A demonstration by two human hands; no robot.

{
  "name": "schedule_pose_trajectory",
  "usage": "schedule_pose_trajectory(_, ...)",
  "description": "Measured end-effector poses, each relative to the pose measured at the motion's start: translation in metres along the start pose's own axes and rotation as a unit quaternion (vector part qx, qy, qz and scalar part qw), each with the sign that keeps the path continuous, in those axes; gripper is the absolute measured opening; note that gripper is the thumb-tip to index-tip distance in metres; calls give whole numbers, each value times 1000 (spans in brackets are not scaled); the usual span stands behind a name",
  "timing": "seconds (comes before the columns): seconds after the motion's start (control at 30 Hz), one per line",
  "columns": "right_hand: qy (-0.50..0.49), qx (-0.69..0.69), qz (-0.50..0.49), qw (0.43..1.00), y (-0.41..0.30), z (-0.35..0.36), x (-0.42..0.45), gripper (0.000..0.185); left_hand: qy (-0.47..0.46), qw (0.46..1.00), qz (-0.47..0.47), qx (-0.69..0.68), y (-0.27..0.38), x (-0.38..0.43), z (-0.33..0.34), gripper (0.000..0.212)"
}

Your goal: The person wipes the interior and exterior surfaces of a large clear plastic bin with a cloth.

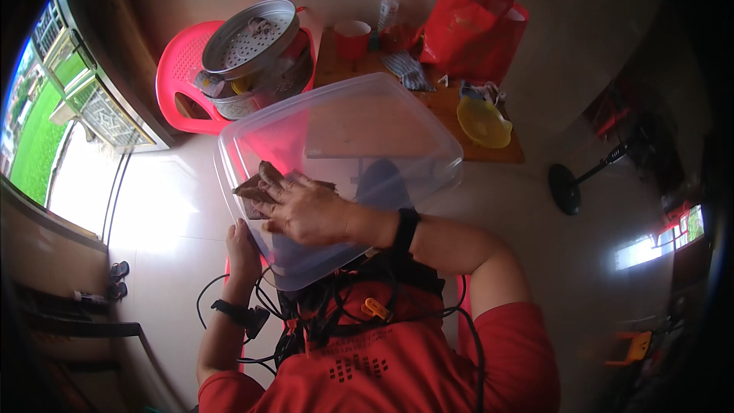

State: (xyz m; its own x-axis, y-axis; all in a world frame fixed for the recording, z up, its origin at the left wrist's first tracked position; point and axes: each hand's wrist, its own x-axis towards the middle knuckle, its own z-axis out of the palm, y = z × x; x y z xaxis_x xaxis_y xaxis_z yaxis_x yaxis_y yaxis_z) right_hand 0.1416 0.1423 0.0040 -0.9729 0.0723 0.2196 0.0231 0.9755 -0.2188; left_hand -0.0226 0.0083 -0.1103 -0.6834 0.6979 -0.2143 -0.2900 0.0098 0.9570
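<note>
A clear plastic storage box or lid (378,109) lies tilted over my lap, its rim towards the table. My left hand (243,246) grips its near left edge; part of the fingers is hidden behind the plastic. My right hand (309,212) presses a crumpled brown cloth (252,189) against the plastic near its left side, fingers spread over the cloth. Black wristbands are on both wrists, and black cables with an orange clip (376,308) lie across my red shirt.
Ahead, a wooden table (504,152) holds a yellow bowl (484,123), a red bag (476,28), a red cup (352,40) and a plastic bottle (389,8). A pink chair (183,69) bears a perforated metal steamer (252,34). A black stand (565,189) is at right.
</note>
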Motion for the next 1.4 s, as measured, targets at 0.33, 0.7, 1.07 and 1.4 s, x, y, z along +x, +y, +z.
schedule_pose_trajectory(0.33, -18, -199, 330, 923, 170, -47, -66, 54, 6, 998, -34, -59, 24, -19, 15, 22)
schedule_pose_trajectory(0.7, -67, -62, 306, 948, 128, -40, -18, 69, -10, 998, -48, -32, 27, -19, 11, 19)
schedule_pose_trajectory(1.07, -97, 36, 64, 993, 50, -10, 50, 59, 20, 996, -67, -63, 22, -13, 12, 20)
schedule_pose_trajectory(1.4, -82, -144, 351, 922, 207, -42, 11, 53, 22, 997, -48, -62, 12, -11, 6, 23)
